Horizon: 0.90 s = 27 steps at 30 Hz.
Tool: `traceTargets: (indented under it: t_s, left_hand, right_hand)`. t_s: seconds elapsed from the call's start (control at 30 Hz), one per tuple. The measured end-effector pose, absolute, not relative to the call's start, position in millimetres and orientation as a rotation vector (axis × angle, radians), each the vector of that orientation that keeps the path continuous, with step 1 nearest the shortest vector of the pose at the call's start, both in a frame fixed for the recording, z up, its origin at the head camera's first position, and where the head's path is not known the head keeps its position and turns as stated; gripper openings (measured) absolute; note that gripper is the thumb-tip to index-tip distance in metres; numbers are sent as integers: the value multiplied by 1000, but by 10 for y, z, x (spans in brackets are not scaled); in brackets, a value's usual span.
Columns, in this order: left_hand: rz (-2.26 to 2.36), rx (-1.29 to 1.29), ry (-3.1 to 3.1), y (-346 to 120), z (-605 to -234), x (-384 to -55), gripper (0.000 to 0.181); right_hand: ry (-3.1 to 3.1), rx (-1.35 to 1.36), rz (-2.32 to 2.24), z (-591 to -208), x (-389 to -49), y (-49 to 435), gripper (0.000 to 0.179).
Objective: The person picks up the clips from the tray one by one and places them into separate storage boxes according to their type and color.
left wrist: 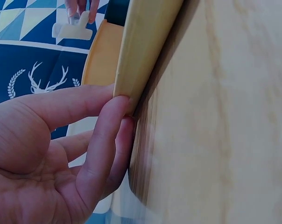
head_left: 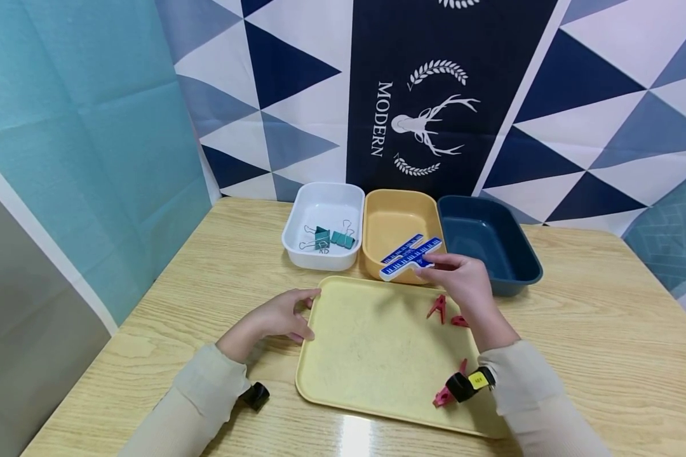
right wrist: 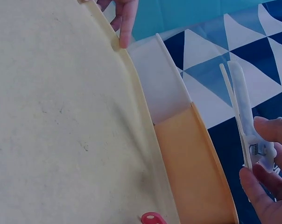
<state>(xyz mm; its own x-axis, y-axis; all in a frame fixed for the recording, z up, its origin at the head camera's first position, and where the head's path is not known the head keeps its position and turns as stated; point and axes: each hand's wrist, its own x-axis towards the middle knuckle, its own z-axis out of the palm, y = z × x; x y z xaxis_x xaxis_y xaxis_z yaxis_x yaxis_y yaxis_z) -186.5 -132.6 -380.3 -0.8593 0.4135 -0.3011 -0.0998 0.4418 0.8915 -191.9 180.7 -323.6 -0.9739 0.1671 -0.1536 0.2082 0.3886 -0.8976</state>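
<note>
My right hand (head_left: 460,276) pinches a wide spring clip (head_left: 411,259) by its handles, over the front of the orange bin (head_left: 400,206). Its front has a blue and white piano-key pattern; the right wrist view shows its white side and small metal spring (right wrist: 254,149). Behind it, a similar blue clip (head_left: 393,252) lies in the orange bin, partly covered from view. With thumb and fingers, my left hand (head_left: 280,315) pinches the left rim of the pale yellow tray (head_left: 377,349). Several red clothespins (head_left: 437,307) lie on the tray's right side, partly behind my right arm.
Left of the orange bin stands a white bin (head_left: 297,257) with two teal binder clips (head_left: 322,238). A dark blue bin (head_left: 517,279) stands to its right. All three line up behind the tray on the wooden table (head_left: 594,304), in front of a patterned cloth (head_left: 297,146).
</note>
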Motion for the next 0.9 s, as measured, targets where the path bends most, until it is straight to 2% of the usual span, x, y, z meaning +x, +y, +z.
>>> traceTargets:
  t_s: [0.9]
  left_hand:
    - [1424, 288, 2191, -1340, -3821, -1888, 85]
  right_hand:
    - [2637, 437, -1675, -3225, -2222, 1710, 50]
